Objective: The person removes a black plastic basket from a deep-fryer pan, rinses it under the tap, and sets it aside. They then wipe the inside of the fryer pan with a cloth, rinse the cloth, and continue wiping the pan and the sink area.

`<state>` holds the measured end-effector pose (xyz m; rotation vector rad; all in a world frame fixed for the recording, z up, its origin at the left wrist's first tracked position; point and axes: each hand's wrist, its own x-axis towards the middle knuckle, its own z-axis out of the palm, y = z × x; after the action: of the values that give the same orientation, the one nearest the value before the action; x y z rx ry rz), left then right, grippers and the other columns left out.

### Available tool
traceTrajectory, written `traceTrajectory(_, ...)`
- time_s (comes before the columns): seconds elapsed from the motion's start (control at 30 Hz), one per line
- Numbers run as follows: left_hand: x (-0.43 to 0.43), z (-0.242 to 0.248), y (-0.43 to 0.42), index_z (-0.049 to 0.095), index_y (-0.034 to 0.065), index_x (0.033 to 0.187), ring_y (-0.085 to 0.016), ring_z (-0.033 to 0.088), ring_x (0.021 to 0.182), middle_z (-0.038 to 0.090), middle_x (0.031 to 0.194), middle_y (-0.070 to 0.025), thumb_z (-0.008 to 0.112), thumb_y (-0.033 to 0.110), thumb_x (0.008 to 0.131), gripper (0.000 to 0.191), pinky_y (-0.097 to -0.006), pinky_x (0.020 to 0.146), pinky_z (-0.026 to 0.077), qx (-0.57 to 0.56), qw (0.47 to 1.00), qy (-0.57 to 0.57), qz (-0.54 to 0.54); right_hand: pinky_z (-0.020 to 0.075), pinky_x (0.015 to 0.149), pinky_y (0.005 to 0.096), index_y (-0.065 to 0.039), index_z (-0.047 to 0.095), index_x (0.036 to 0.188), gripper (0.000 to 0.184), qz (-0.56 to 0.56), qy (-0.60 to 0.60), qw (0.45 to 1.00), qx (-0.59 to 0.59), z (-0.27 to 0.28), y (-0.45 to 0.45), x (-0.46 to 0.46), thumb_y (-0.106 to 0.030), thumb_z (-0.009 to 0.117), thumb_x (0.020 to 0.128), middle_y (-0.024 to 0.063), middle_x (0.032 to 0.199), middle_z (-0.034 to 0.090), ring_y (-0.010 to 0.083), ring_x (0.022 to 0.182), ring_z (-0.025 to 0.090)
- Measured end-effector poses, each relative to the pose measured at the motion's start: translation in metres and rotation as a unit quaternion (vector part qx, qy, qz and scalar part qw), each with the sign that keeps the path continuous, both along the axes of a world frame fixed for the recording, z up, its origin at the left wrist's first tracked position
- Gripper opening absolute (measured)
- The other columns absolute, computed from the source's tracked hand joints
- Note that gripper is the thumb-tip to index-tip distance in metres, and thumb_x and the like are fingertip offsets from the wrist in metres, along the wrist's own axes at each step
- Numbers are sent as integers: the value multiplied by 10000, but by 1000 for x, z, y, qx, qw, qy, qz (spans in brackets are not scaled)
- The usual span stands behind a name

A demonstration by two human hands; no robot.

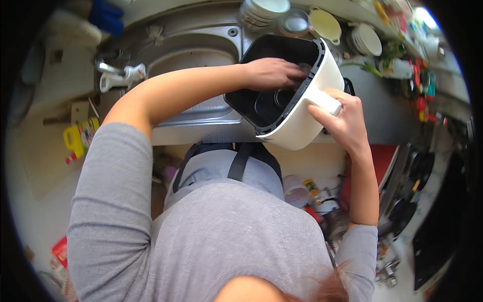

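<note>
A white air fryer drawer (302, 124) with a black inside is held tilted over the edge between the steel sink (196, 62) and the metal worktop. My right hand (345, 117) is closed around its white handle (325, 101). My left hand (277, 73) reaches into the drawer, its blurred fingers near the inner wall on the handle side. Whether those fingers hold anything cannot be made out. Beneath them, a dark round shape shows at the drawer's bottom.
Stacked bowls (266, 9), a metal bowl (294, 22), a yellow-green colander (325, 25) and more white dishes (365, 39) stand along the back. Green vegetables (368, 68) lie at the right. A white faucet fitting (122, 77) is left of the sink, with a yellow jug (80, 137) beyond.
</note>
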<state>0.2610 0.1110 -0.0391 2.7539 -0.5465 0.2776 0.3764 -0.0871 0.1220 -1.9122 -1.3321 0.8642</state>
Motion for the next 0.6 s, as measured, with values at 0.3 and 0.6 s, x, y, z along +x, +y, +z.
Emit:
traceTrajectory(0.3,-50,-68,14,656,106,1285,-174,402,1437,503,1513,-60,583,238,881,431,-425,1181,230,89,984,11,154,484,567,284,64,686,840,245,106,-45,987,-114,35,58,-36,-169,745,788,94,661,660,122,587,602)
traceTrajectory(0.6,-116,-46,15,722,161,1152,-210,575,1216,683,1204,-55,669,303,833,353,-489,1069,334,-42,960,153,229,497,575,267,45,700,863,237,201,-102,962,-152,53,117,-84,-171,748,777,80,639,654,108,584,617)
